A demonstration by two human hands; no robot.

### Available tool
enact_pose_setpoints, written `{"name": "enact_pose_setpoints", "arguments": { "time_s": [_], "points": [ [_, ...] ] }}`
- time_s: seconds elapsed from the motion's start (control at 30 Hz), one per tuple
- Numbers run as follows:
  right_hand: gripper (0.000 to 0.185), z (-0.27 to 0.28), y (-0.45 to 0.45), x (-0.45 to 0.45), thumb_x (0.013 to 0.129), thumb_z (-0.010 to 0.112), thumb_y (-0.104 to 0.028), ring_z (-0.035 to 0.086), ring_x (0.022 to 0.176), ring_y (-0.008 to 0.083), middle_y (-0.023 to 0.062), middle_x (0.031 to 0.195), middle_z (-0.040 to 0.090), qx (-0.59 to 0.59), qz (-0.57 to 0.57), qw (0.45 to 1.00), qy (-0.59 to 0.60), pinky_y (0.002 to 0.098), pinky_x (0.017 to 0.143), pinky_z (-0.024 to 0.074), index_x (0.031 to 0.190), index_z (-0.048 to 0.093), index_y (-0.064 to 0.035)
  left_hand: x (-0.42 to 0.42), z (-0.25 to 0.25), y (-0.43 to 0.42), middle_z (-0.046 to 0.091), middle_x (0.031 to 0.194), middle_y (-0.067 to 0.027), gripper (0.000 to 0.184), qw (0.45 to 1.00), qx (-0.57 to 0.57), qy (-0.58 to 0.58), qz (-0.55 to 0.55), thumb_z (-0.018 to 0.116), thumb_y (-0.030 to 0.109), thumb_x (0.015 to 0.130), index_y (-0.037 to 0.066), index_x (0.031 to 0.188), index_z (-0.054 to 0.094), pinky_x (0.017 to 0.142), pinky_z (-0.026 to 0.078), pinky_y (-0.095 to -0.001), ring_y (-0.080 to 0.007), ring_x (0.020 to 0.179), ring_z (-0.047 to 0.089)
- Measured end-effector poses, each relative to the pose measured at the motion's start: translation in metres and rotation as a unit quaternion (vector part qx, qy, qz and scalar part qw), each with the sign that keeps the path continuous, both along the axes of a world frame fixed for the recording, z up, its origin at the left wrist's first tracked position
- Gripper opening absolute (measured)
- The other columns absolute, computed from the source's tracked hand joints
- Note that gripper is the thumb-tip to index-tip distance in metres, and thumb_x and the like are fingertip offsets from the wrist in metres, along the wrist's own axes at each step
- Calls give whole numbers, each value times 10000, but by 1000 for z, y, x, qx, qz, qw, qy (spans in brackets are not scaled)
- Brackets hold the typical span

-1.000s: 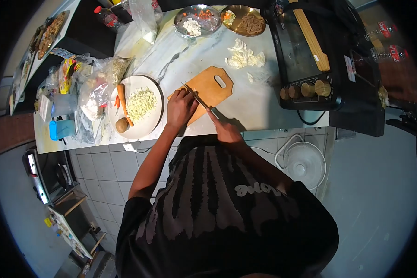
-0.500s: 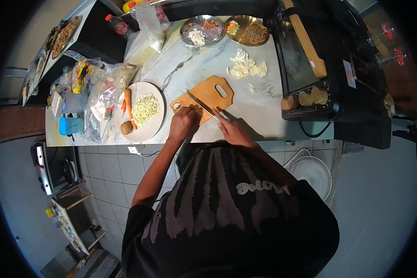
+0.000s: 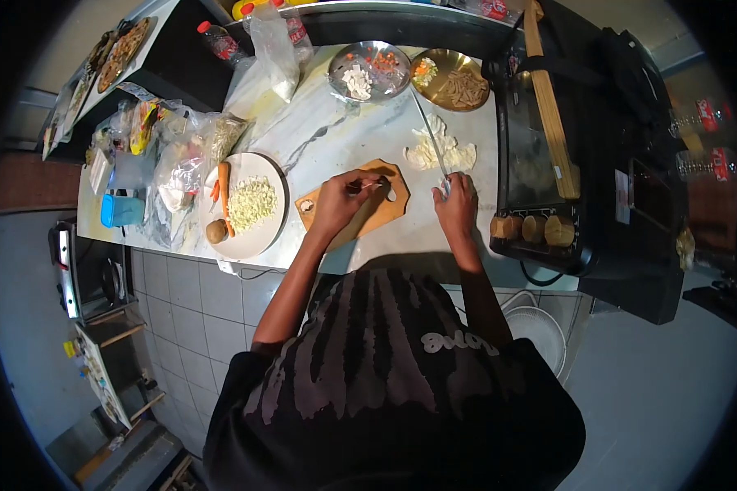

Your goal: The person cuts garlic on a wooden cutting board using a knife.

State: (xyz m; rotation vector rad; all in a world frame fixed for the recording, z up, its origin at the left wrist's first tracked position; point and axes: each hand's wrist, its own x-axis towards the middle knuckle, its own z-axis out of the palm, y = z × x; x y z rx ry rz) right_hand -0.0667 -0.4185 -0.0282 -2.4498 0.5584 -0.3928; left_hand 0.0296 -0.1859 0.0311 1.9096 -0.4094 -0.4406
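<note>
Your right hand (image 3: 457, 199) grips the knife (image 3: 432, 137) pointing away; your left hand (image 3: 345, 195), hold unclear, is nearer the board (image 3: 378, 214).

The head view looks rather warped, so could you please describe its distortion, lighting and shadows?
Head view: wide-angle bowing, with black corners; head view: plate and counter brightly lit, oven mostly dark; head view: a dark shadow near the counter's front edge, and detail at the left hand too small to make out.
</note>
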Motion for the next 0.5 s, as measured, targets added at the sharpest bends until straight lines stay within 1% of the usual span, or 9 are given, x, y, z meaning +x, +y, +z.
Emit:
{"name": "enact_pose_setpoints", "arguments": {
  "time_s": [0.13, 0.2, 0.23, 0.3, 0.33, 0.37, 0.4, 0.47, 0.5],
  "points": [
    [244, -5, -1, 12, 854, 723, -105, 660, 920, 441, 228, 971, 672, -1, -8, 1000, -22, 510, 772, 526, 1037, 586, -21, 16, -4, -1, 753, 1035, -113, 276, 996, 48, -38, -63, 735, 104, 884, 40, 1153, 731, 879, 554, -358, -248, 965, 714],
    [206, -4, -4, 18, 864, 700, -88, 671, 862, 447, 245, 903, 685, 33, -24, 999, -4, 509, 732, 525, 1023, 592, -14, 22, -17, 13, 727, 1052, -123, 334, 938, 125, -317, -55, 725, 54, 804, 68, 1137, 738, 894, 531, -404, -320, 989, 657],
    [203, -7, -9, 23, 865, 702, -90, 669, 827, 448, 235, 859, 677, 51, -29, 998, -17, 509, 714, 523, 1021, 596, -14, 21, -16, 22, 703, 1038, -112, 404, 947, 161, -274, -51, 709, 20, 746, 97, 1142, 740, 909, 514, -424, -326, 995, 606],
    [199, -7, -15, 18, 867, 703, -91, 668, 793, 449, 224, 814, 669, 66, -23, 997, -11, 508, 695, 520, 1019, 600, -15, 13, -15, 39, 698, 1020, -96, 366, 940, 197, -263, -93, 713, 71, 761, 110, 1123, 746, 880, 526, -411, -313, 961, 610],
    [190, 4, -17, 22, 870, 695, -83, 668, 813, 439, 216, 842, 663, 87, -15, 996, -13, 499, 705, 521, 1020, 603, -10, 13, -14, 45, 700, 1028, -87, 363, 930, 213, -276, -113, 713, 89, 766, 115, 1126, 747, 870, 529, -407, -310, 961, 610],
    [182, 15, -19, 34, 874, 687, -75, 667, 833, 429, 208, 870, 656, 106, -11, 994, -25, 490, 716, 521, 1021, 606, -4, 11, -22, 51, 705, 1015, -68, 317, 906, 231, -339, -107, 721, 132, 781, 133, 1095, 757, 825, 535, -402, -297, 963, 617],
    [182, 20, -20, 41, 874, 687, -75, 667, 833, 429, 208, 870, 656, 104, -14, 994, -24, 490, 716, 521, 1021, 606, -4, 10, -21, 52, 705, 1015, -68, 317, 906, 229, -339, -109, 721, 132, 781, 133, 1095, 757, 825, 535, -402, -297, 963, 617],
    [162, 29, -19, 44, 874, 666, -47, 656, 888, 408, 193, 953, 629, -15, 10, 990, -142, 466, 749, 522, 1011, 606, 15, 0, -22, 55, 708, 1021, -58, 249, 891, 234, -378, -92, 731, 151, 790, 137, 1037, 757, 790, 536, -396, -277, 975, 623],
    [155, 37, -12, 45, 865, 649, -21, 640, 944, 401, 191, 1022, 602, 4, 4, 992, -127, 450, 777, 519, 1006, 607, 29, -1, -24, 58, 706, 1022, -45, 204, 887, 257, -370, -102, 741, 177, 796, 136, 995, 749, 783, 533, -396, -260, 972, 631]
  ]
}}
